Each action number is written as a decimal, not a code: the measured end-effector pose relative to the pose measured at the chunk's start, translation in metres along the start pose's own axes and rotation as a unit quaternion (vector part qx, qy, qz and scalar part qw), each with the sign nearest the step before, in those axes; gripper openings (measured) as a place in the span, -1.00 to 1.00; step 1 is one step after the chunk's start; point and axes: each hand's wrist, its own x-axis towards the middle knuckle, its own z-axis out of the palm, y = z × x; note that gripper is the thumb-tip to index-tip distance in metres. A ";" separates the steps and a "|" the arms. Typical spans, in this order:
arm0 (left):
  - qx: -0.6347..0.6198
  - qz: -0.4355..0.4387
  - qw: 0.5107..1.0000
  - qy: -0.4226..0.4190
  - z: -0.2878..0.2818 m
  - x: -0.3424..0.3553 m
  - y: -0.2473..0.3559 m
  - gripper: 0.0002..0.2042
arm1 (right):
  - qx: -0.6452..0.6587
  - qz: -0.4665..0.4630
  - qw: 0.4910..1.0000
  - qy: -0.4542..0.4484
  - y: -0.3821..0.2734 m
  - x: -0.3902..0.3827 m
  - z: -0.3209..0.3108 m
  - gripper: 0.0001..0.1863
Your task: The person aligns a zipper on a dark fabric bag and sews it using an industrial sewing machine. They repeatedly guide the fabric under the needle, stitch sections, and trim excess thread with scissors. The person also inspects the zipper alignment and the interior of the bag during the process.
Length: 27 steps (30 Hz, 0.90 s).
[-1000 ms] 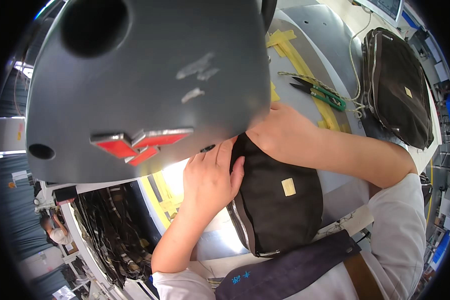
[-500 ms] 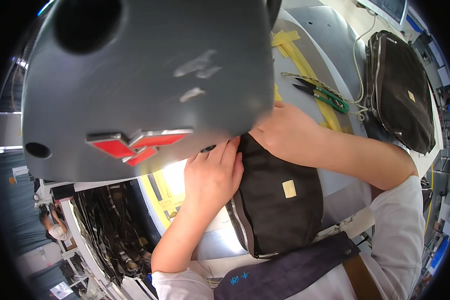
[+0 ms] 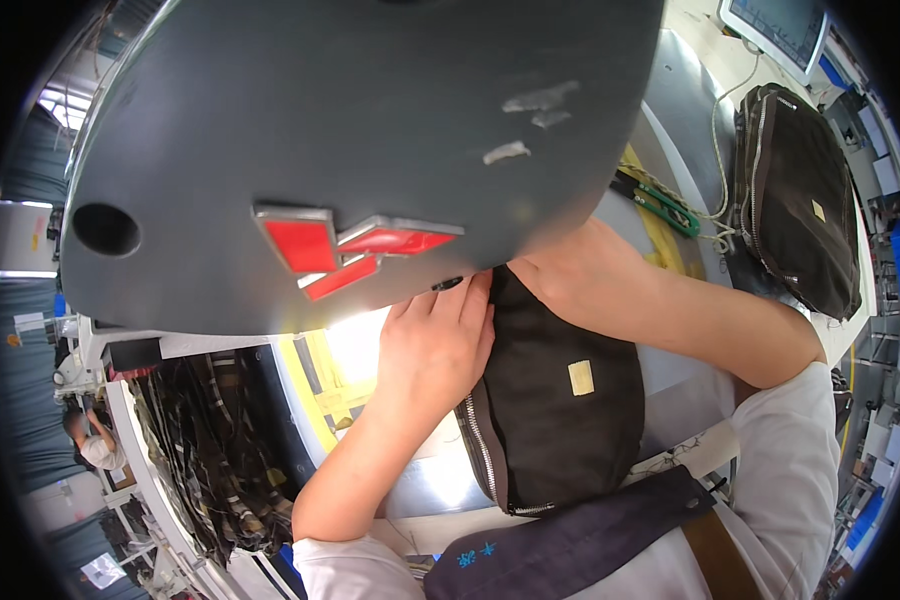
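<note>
A black fabric bag (image 3: 570, 430) with a silver zipper along its left side and a small cream patch lies under the grey head of a sewing machine (image 3: 370, 130). My left hand (image 3: 440, 340) holds the bag's far left edge, fingers together, their tips partly behind the machine head. Curled over the far right part of the same bag is my right hand (image 3: 580, 275); the machine head covers some of its fingers. The needle area and the bag's far end are hidden.
Green-handled thread snips (image 3: 665, 208) lie beside a cord at the right. A second black bag (image 3: 800, 200) stands further right, below a screen (image 3: 778, 30). Dark fabric pieces (image 3: 220, 440) hang at the left. Yellow tape (image 3: 335, 385) marks the work surface.
My view has shifted, so the machine head sits further right and covers more of the snips. Both hands stay on the bag, with little visible movement along it.
</note>
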 end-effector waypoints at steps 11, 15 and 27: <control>-0.022 -0.028 0.999 0.016 0.002 -0.003 0.003 -0.61 | -0.015 -0.007 1.000 -0.010 -0.001 0.000 -0.003 -0.83; -0.034 -0.037 0.998 0.024 0.002 -0.004 0.001 -0.61 | -0.016 -0.010 1.000 -0.004 -0.001 0.000 -0.002 -0.83; -0.042 -0.037 0.998 0.011 -0.001 -0.002 -0.001 -0.63 | -0.039 -0.013 0.999 -0.031 -0.002 0.001 -0.005 -0.85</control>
